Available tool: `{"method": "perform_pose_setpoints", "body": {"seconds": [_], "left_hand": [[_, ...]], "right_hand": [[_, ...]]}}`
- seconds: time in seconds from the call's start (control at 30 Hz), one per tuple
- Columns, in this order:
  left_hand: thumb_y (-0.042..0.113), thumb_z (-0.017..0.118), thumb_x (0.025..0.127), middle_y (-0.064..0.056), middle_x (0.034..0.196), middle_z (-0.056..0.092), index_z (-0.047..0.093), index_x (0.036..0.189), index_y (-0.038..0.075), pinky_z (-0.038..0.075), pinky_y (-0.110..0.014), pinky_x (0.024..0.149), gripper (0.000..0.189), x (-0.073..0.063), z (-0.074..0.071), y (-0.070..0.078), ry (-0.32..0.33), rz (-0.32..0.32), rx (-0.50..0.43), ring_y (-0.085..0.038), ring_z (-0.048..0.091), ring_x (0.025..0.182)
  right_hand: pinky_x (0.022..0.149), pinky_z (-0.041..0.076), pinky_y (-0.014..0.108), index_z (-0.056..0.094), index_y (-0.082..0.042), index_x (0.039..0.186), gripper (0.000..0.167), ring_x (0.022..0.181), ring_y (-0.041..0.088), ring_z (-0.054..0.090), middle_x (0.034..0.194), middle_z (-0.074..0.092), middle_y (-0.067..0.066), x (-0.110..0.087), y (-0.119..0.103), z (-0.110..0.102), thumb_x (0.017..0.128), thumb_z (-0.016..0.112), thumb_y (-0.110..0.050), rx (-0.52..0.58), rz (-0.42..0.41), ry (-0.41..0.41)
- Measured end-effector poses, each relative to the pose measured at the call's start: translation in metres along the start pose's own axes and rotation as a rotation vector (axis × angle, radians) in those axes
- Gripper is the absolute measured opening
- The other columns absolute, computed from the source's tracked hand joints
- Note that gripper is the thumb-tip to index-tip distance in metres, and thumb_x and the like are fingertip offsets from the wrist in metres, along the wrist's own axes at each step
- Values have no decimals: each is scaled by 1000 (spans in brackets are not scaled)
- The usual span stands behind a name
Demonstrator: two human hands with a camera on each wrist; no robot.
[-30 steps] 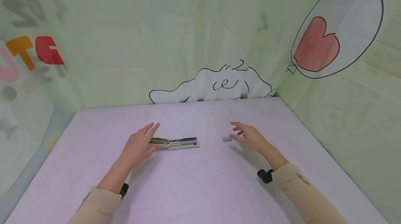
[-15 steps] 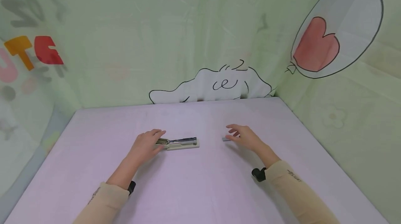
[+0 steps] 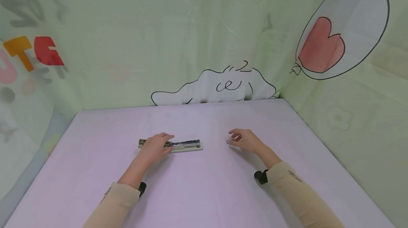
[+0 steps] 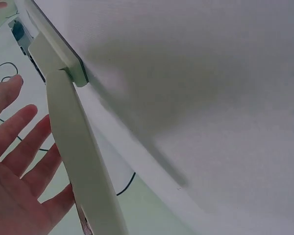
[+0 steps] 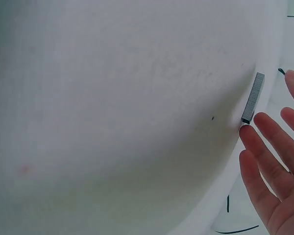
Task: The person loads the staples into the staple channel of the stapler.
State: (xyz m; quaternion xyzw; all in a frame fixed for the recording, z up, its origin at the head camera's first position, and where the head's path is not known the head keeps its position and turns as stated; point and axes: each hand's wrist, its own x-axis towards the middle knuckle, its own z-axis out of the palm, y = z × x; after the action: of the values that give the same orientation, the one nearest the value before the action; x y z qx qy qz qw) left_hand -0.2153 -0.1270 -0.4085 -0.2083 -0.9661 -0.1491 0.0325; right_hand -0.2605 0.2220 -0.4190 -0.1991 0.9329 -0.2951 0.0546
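Head view has your left hand (image 3: 155, 148) fingers spread over the stapler (image 3: 186, 147), unfolded on the table (image 3: 197, 189), likely to bare its staple channel. Out right, your right hand (image 3: 249, 140) hovers, fingers parted, beside the staple strip (image 5: 253, 98), probably set apart for easy reach; whether it touches, I can't tell. No stapler brand reads, your right sleeve's (image 3: 302, 196) print is too small, but an orange T (image 3: 21, 51) stands out.

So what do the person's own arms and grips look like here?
The left sleeve and right sleeve are beige, each with a small dark marking near the cuff, too small to read. A small black device shows by each cuff. The left grip and right grip wear no gloves.
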Motion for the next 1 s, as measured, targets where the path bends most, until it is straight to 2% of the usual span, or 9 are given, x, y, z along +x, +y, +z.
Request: {"method": "perform_pose_setpoints", "body": {"seconds": [0.27,0.43,0.67,1.0], "left_hand": [[25,64,86,-11,117,59,60,121,11,43,-47,88,38,6,4,2,-29,-36,-7,-29,55,109],[23,64,85,-8,115,61,62,117,12,43,-47,88,34,8,7,4,-44,-36,6,-28,56,108],[18,66,84,-5,113,63,64,115,15,45,-46,83,31,12,11,8,-41,-27,17,-26,58,104],[12,64,84,-3,112,64,65,113,20,44,-48,80,30,15,13,12,-40,-64,43,-26,58,104]], "right_hand": [[72,49,35,61,2,109,33,86,25,61,98,65,14,5,1,1,81,69,-14,-20,31,-17],[72,49,33,64,2,104,29,81,22,60,91,66,10,8,2,2,78,71,-9,-43,9,-20],[71,49,33,65,2,101,27,79,20,57,87,65,7,9,4,3,75,71,0,-56,28,-17],[71,49,33,67,3,99,25,78,20,57,84,64,6,11,11,7,75,70,3,-43,41,19]]}}
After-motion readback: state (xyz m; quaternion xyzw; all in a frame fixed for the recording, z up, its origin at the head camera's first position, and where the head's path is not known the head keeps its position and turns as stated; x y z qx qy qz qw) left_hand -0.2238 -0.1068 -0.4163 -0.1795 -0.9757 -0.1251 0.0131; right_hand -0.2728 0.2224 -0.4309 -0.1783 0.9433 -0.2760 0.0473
